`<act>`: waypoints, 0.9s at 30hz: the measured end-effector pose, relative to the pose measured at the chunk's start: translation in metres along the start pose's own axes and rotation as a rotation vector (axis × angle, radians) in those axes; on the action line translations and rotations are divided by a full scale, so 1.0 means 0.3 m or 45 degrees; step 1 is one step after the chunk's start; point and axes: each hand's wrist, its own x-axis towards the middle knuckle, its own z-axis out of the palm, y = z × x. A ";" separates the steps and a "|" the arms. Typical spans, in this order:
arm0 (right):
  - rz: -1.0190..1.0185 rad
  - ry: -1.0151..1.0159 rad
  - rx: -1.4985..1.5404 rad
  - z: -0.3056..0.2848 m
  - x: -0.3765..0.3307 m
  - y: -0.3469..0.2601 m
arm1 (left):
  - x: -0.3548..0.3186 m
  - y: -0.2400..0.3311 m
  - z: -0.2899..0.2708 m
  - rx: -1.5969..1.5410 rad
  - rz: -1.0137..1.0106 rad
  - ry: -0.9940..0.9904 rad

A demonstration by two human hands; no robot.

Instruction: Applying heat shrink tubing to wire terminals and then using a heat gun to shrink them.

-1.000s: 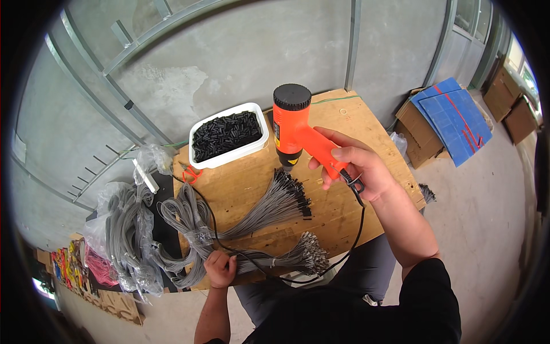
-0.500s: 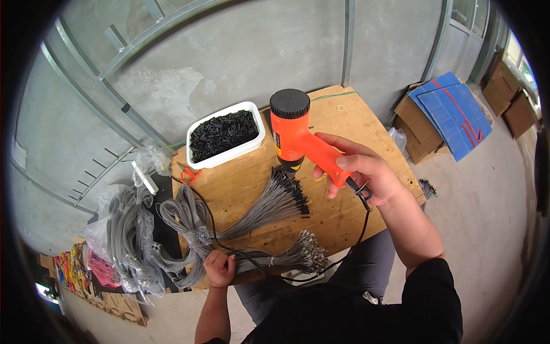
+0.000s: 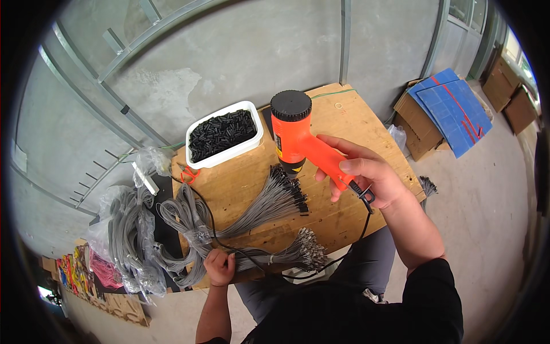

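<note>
My right hand (image 3: 372,175) is wrapped round the handle of an orange heat gun (image 3: 292,135) with a black ribbed rear cap. Its dark nozzle points down above the black-sleeved ends of a fanned grey cable bundle (image 3: 252,205). At the table's near edge, my left hand (image 3: 220,267) is closed on a second grey cable bundle (image 3: 247,262), whose bare pale ends (image 3: 309,250) spread to the right. What lies inside the left fingers is partly hidden. The gun's black cord (image 3: 364,226) hangs from the handle and runs back across the near cables.
A white tub (image 3: 232,150) of short black tubes stands on the wooden table (image 3: 358,126). Orange-handled scissors (image 3: 188,174) lie beside it. Bagged grey cables (image 3: 129,235) fill the left side. Cardboard boxes (image 3: 421,129) with blue sheets (image 3: 450,109) stand on the floor at right.
The heat gun has barely shifted, still over the black-sleeved ends. My left hand stays in place on the near bundle.
</note>
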 end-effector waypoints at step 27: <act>0.064 0.123 -0.199 0.147 -0.056 -0.015 | 0.401 0.157 0.029 -0.211 -0.238 -0.126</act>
